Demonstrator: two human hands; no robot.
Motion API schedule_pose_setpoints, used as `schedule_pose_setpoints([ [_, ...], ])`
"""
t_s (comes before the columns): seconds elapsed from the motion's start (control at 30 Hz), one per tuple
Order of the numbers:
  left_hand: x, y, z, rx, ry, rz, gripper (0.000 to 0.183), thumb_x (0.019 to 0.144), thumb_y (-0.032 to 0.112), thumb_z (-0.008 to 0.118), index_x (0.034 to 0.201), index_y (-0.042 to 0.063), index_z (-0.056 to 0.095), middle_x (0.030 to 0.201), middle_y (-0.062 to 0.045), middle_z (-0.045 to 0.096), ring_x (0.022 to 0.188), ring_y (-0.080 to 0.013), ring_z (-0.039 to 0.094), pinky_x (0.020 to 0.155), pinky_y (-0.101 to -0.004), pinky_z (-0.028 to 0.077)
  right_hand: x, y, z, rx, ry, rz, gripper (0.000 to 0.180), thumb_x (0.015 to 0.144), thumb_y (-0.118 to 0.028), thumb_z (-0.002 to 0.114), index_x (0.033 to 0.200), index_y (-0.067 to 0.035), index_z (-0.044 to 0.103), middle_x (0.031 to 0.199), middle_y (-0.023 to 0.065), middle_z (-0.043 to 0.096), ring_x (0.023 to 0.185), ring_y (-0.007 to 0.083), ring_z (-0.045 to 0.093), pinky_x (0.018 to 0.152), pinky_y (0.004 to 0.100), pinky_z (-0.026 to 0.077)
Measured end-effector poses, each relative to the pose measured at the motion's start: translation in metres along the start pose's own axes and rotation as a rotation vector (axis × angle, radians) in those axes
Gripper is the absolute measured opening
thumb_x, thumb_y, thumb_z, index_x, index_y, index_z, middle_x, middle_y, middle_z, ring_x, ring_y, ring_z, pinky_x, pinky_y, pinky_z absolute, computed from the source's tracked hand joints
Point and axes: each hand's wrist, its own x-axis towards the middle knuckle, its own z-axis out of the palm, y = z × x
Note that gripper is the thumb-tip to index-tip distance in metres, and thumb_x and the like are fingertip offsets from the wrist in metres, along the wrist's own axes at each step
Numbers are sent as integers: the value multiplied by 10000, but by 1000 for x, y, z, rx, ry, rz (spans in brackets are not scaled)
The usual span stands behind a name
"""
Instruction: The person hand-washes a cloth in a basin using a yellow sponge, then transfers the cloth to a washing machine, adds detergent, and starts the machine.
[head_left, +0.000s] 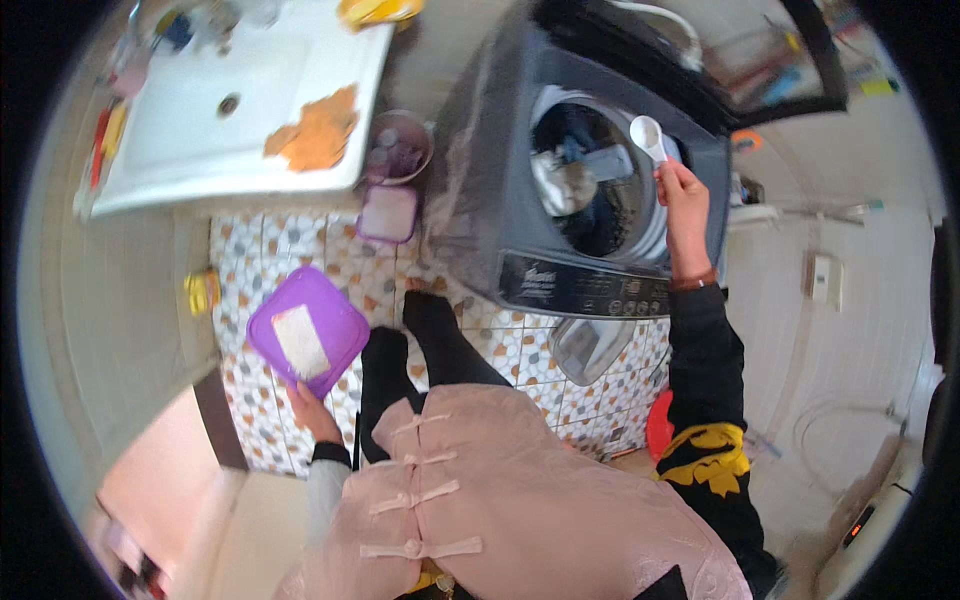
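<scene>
My left hand (311, 412) grips one corner of a purple square plastic lid (341, 330), which has a white rectangular patch on it. In my right hand (686, 202) is the handle of a white plastic scoop (646, 133). The scoop is over the right side of the open tub of a dark grey top-loading washing machine (517, 187). Clothes (562, 187), some white and some dark, lie down in the drum. I cannot tell whether the scoop holds anything. The machine's lid (810, 60) stands raised at the back.
A white sink (172, 150) with an orange-brown cloth (319, 135) is at upper left. Beside the machine are a bucket (420, 154) and a purple-rimmed tub (388, 214) with white contents. A grey plastic container (589, 349) and a red basin (658, 424) sit on the patterned floor.
</scene>
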Motion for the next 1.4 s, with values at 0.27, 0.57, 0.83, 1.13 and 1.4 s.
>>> schedule_pose_setpoints([
  [0.27,2,-54,-5,123,170,1,291,1040,219,447,1133,-40,542,990,-190,641,899,-293,614,820,-392,467,-165,-57,251,669,-645,635,75,963,-123,605,947,-58,639,737,-26,570,573,41,460,489,176,345],
  [0.57,-22,-156,-3,86,186,-393,265,1042,201,435,1124,-26,544,999,-145,614,922,-203,577,845,-333,448,-233,276,534,349,-371,991,112,901,-150,569,823,-73,591,734,5,560,593,98,490,508,223,385],
  [0.83,-49,-235,22,-84,184,-658,388,1052,207,426,1344,-44,478,1264,-157,574,1153,-233,525,1015,-347,388,-99,457,590,-1142,-471,-270,263,894,-266,574,836,-67,735,759,142,716,717,307,710,621,430,535],
  [1.13,-60,-238,9,-229,135,-798,402,1049,235,432,1354,-23,468,1288,-124,547,1155,-214,512,1002,-352,394,-3,453,641,-1618,-602,-981,311,966,-250,497,835,-61,706,868,162,710,778,345,711,668,445,578],
  [1.4,-59,-233,11,-229,153,-826,424,1047,278,442,1343,-25,473,1245,-126,569,1116,-212,525,967,-349,403,10,499,600,-1677,-834,-951,263,947,-204,508,844,-63,704,893,162,705,818,351,708,689,468,571],
])
